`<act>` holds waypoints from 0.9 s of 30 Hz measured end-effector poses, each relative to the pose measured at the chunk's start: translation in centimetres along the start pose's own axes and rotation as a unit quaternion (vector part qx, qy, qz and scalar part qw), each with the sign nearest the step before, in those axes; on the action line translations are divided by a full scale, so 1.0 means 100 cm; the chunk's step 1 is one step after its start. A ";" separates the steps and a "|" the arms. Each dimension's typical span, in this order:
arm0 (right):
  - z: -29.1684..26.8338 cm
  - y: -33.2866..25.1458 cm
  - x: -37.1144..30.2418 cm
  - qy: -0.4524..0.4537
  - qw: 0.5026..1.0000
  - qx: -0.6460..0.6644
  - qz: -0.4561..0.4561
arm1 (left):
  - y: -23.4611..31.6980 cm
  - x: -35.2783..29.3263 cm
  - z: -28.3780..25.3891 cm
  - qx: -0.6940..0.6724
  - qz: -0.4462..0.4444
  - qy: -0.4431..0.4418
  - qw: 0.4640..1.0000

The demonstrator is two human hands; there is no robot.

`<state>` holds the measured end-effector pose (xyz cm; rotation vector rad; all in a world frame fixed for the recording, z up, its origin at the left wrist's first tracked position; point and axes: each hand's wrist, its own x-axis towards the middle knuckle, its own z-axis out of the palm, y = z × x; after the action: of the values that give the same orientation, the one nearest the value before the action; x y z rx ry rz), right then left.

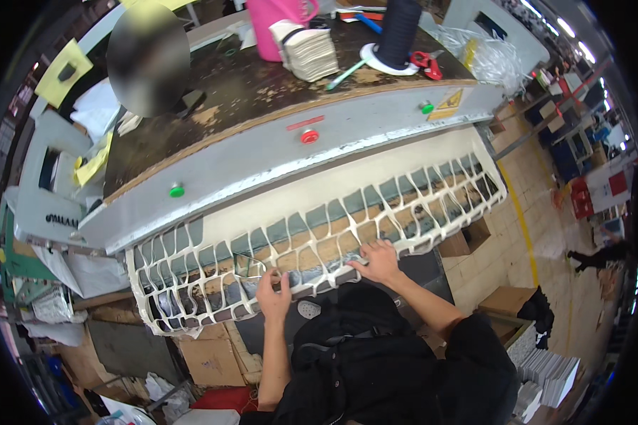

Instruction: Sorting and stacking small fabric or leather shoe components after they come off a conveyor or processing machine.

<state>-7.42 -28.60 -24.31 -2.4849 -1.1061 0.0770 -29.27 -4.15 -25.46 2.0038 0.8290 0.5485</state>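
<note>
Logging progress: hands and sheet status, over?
Left hand, right hand: at near edge. Cream lattice sheet: spread along machine front. Pink pitcher, red scissors: atop machine.

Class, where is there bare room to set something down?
The dark tabletop looks free just left of the banded cream stack. It is crowded around that stack: pink jug, thread cone, red scissors. Below, left hand and right hand occupy the pale netting.

Yel. warning sign (446, 104) & red label (305, 123), machine front (241, 154); blk lettering (62, 220), L end (34, 212)
</note>
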 end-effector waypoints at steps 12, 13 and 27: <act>0.030 -0.037 0.039 0.200 0.977 0.073 0.023 | -0.043 0.014 0.021 0.088 0.091 0.112 0.986; 0.000 -0.071 0.058 0.167 0.981 0.102 -0.005 | -0.044 0.013 0.016 0.093 0.072 0.129 0.985; -0.200 -0.263 0.123 0.566 0.498 0.347 -0.559 | -0.023 0.056 -0.040 0.168 0.005 0.042 0.985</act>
<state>-13.10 -10.98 5.71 -0.3759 -1.2910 -1.0662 -28.86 3.11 -24.97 2.3049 1.0185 0.5287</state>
